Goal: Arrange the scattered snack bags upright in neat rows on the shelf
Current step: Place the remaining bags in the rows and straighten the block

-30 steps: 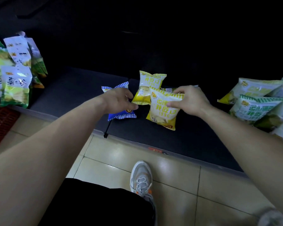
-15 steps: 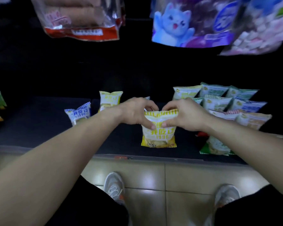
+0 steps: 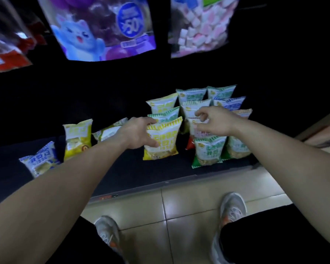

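A yellow snack bag (image 3: 165, 142) stands upright on the dark shelf (image 3: 122, 176), and my left hand (image 3: 136, 133) grips its left edge. My right hand (image 3: 211, 120) hovers just right of it, fingers apart and empty, over a pale bag with orange print (image 3: 203, 133). Behind and to the right, several green, white and blue bags (image 3: 208, 103) stand in rows. A green bag (image 3: 208, 151) stands at the front right. To the left, a second yellow bag (image 3: 77, 139) stands upright, a white bag (image 3: 108, 131) leans, and a blue bag (image 3: 41, 161) tilts.
Large bags hang overhead: a purple one with a blue cat (image 3: 103, 29), a marshmallow bag (image 3: 200, 25) and a red-trimmed one (image 3: 4, 56). The shelf's front edge (image 3: 141, 189) runs above the tiled floor, where my two shoes (image 3: 231, 208) stand.
The yellow bag has shifted right, up against the standing rows. My right hand has let go of it and lifted toward the bags behind; my left hand still holds it. The view moved right.
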{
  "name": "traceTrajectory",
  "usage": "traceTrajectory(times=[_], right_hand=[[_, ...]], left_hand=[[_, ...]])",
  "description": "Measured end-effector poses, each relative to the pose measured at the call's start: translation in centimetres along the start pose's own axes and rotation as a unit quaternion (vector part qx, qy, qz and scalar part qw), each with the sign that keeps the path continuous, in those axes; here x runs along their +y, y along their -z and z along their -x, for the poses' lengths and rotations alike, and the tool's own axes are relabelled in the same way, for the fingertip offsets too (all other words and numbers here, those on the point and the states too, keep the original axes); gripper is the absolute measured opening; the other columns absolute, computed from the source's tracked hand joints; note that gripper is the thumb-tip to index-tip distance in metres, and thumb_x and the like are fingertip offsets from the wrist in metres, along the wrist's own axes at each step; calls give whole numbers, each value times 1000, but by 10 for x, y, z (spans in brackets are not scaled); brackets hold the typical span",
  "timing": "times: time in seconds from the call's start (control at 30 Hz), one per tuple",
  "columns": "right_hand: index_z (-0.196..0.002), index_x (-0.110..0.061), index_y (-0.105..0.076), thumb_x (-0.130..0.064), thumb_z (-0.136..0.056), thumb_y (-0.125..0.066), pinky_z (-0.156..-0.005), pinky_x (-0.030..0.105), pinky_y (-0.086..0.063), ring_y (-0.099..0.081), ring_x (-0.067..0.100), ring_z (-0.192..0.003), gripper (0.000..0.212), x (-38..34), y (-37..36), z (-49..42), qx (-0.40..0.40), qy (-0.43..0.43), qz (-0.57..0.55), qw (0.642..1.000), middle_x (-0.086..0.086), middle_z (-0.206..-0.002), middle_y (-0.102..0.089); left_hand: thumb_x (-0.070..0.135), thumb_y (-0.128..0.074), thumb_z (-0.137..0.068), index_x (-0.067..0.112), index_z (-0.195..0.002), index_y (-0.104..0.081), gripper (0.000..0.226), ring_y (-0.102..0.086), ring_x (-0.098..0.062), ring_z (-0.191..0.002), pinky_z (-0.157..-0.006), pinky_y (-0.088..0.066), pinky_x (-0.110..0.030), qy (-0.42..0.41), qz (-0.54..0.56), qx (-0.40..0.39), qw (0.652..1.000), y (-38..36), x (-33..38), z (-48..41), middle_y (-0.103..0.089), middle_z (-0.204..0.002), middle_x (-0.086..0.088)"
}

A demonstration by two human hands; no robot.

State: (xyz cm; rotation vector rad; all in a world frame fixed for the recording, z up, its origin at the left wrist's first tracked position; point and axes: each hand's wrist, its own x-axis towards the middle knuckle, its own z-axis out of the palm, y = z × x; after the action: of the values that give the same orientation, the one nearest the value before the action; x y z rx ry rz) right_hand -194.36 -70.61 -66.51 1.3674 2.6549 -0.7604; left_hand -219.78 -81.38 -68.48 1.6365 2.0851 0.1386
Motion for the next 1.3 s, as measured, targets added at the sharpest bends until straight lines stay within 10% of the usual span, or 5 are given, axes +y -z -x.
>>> traceTrajectory(times=[0.23,0.47,0.83,1.3], right_hand=[[-143,-17,-48,-49,-91,-65,-88,31,-44,-54,26,-119,63,72,17,-2,-71,-103,-24,992,7,-140,-52],[-140,-19,-51,-51,-91,-65,-97,37,-47,-53,23,-118,60,78,18,-12,-92,-83,-35,992,4,-138,-53],[-143,-24,-47,-53,-92,-61,-94,33,-42,-49,23,-127,60,61,10,-18,-128,-55,-6,990,1,-145,-49],[-145,-21,-45,-48,-95,-59,-92,35,-43,-51,26,-125,58,12,5,-31,-108,-22,37,993,4,-145,-50]], left_hand=[[52,-83,-70,31,-146,-39,90,-63,-19,-91,-74,-55,-35,68,-12,4,998,-46,16,-49,-62,-127,-4],[46,-84,-71,30,-146,-40,89,-51,-27,-126,-91,-51,-38,80,-48,-16,996,-79,23,-75,-43,-148,-4],[53,-73,-79,29,-137,-45,70,-46,-32,-122,-99,-39,-47,98,-222,40,969,-82,36,-85,-49,-131,-6],[55,-67,-83,28,-147,-38,76,-45,-27,-129,-100,-42,-43,58,-133,12,989,-44,21,-55,-49,-142,-6]])
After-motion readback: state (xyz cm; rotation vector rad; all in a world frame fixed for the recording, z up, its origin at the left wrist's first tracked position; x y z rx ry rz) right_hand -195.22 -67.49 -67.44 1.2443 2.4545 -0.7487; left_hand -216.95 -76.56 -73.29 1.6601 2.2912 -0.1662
